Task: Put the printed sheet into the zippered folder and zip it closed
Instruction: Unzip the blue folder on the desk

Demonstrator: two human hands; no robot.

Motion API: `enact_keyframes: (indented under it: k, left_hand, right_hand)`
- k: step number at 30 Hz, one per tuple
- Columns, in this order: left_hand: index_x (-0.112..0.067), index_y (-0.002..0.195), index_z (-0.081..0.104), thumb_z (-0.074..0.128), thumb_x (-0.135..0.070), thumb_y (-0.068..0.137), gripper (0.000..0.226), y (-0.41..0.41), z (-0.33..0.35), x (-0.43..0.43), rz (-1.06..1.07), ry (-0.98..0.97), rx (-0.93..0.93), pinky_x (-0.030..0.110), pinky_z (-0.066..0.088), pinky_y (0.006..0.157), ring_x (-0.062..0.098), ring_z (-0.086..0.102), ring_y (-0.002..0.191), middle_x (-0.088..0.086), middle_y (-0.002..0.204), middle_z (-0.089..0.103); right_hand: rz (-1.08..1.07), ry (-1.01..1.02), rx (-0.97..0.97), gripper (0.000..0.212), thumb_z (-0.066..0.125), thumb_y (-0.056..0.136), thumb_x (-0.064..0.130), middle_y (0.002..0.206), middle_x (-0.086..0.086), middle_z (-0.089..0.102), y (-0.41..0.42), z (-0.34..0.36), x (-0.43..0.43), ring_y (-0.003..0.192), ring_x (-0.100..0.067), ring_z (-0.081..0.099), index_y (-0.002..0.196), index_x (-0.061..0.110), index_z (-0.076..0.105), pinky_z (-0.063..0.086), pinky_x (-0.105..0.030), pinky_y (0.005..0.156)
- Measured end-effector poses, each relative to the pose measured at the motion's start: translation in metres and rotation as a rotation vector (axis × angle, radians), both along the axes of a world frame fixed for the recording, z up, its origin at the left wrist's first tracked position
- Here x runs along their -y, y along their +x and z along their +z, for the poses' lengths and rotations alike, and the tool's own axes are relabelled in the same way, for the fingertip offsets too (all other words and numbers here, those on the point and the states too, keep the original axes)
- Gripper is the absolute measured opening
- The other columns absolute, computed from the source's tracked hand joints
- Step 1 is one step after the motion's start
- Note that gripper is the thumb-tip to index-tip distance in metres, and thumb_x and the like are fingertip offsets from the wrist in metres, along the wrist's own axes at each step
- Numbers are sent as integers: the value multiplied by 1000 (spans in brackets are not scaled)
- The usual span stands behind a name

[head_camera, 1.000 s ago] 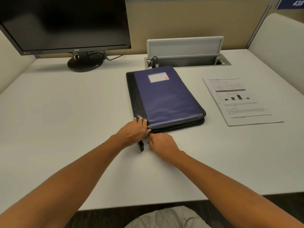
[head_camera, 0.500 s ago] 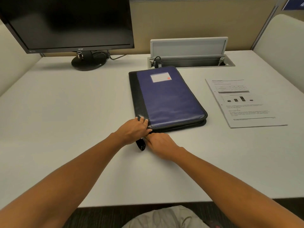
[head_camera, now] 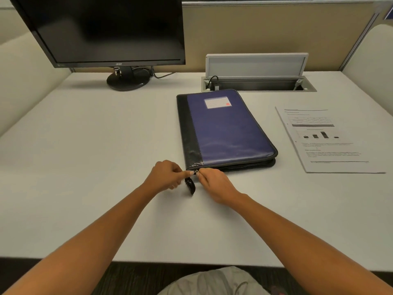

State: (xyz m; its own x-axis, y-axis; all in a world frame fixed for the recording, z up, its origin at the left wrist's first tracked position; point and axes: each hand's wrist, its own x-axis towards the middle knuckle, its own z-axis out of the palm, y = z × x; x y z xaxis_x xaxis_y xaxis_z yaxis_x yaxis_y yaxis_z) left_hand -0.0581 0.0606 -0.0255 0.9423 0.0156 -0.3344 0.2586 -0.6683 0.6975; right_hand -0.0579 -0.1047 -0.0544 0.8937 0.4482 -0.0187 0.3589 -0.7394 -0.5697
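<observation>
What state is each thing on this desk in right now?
zippered folder: lying flat, cover down; whether zipped is unclear
printed sheet: flat, outside the folder, to its right, apart
monitor: screen dark
cable hatch lid: raised open
left hand: pinches the folder's near corner
right hand: pinches the zipper pull

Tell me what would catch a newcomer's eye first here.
A blue and black zippered folder lies mid-desk, where the left hand and right hand pinch at its near left corner. The printed sheet lies to its right, and a dark monitor stands at the far left.
</observation>
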Motion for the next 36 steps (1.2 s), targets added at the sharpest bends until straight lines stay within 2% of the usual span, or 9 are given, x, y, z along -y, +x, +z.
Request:
enact_keyframes:
  k: [4,7,10,15,20,24,29,33,36]
  left_hand:
    - [-10,87,73,68,-30,81,21,-7,0,6,10,-39,-50,15,41,49,11,54,57,3,69,67]
    - [-14,73,69,72,-23,78,11,-8,2,7,42,-66,-22,14,36,47,5,50,56,-2,62,61]
    - [-16,59,60,74,-17,75,21,-7,1,6,66,-57,-8,19,34,51,10,46,58,0,60,54]
    - [-16,77,57,65,-20,85,12,-10,4,15,78,-357,-131,20,41,57,14,54,65,4,74,59]
    - [-18,86,65,58,-26,89,11,-9,7,17,71,-525,-285,18,33,54,8,42,62,-6,72,68]
    - [-18,94,68,56,-36,89,22,-10,10,14,63,-450,-281,18,25,52,11,33,61,-4,72,51]
    - [-17,80,67,66,-20,83,4,-12,13,10,71,-366,-115,18,33,56,9,46,66,-1,72,61]
    - [-15,84,73,73,-18,76,8,-10,4,12,0,19,252,23,34,61,11,48,68,-12,69,55]
    - [-22,93,73,69,-23,81,13,-11,-2,14,-78,206,298,23,30,55,14,48,75,-12,68,46]
  right_hand:
    - [-15,75,-7,29,34,98,19,64,-2,42,0,1,4,65,-22,38,70,12,37,27,-31,61]
    - [-26,120,-21,32,35,98,18,63,0,41,1,-1,7,59,-17,35,66,14,36,26,-29,55]
    - [-42,154,-23,41,36,98,18,58,8,36,0,-1,9,55,-6,32,58,26,28,26,-21,52]
    - [-52,237,-24,36,37,97,17,57,6,38,-1,6,12,55,-12,34,62,17,37,27,-27,54]
    - [-41,281,-24,30,36,97,17,62,0,44,-1,14,16,60,-17,39,69,11,44,31,-30,57]
    - [-37,288,-29,30,36,98,18,64,0,45,0,16,18,60,-16,40,71,10,46,31,-29,57]
    - [-23,269,-33,31,36,97,19,64,-2,45,1,11,23,61,-18,39,70,9,47,32,-33,59]
    - [-14,238,-32,32,37,97,19,59,2,41,1,6,24,58,-18,36,66,10,43,29,-34,57]
    - [-12,177,-27,32,38,97,20,60,-1,41,0,0,26,60,-21,38,66,11,39,30,-37,58]
